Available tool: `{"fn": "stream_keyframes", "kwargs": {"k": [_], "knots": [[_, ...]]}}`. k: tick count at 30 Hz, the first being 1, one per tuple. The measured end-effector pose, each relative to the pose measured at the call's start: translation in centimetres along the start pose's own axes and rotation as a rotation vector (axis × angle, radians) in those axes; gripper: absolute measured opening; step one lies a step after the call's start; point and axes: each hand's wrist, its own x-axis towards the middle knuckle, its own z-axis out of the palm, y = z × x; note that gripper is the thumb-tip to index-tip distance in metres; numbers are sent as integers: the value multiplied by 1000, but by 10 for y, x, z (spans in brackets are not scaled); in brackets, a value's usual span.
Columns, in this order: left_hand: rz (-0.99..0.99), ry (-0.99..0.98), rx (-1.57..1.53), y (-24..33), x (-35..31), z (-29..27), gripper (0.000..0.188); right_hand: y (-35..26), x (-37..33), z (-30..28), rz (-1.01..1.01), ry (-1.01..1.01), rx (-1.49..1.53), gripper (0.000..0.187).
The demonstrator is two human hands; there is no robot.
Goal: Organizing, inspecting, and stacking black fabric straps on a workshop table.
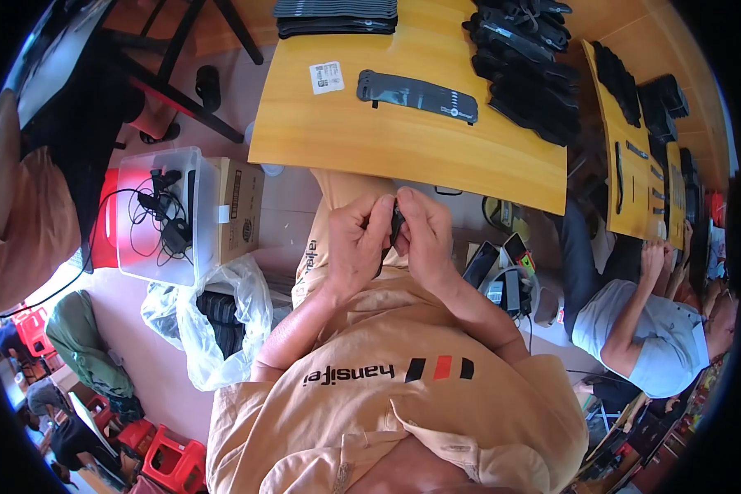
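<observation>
Your left hand (359,240) and right hand (427,235), both curled nearly closed, pinch a black strip (397,221) between them (likely to steady it).

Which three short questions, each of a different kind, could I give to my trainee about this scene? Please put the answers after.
1. True or false: the left hand and the right hand both grip a small dark item.
2. What lies just left of the single dark strap on the nearest table?
3. Complete: the clear bin holds black ____.

Key: 1 true; 2 a white label; 3 cables.
</observation>
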Motion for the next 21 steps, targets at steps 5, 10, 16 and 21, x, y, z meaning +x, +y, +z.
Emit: {"fn": "stream_keyframes", "kwargs": {"k": [5,10,16,21], "knots": [[-76,47,-120,-1,4,-7,34,-2,10,-3,26,-54,34,39],[-115,379,-237,7,9,-23,38,4,26,-21,59,152,101,37],[-23,617,-464,13,-8,-161,34,-10,43,-98,-77,500,154,39],[298,780,-750,-56,-92,-395,29,-31,39,-155,-167,609,267,39]]}}
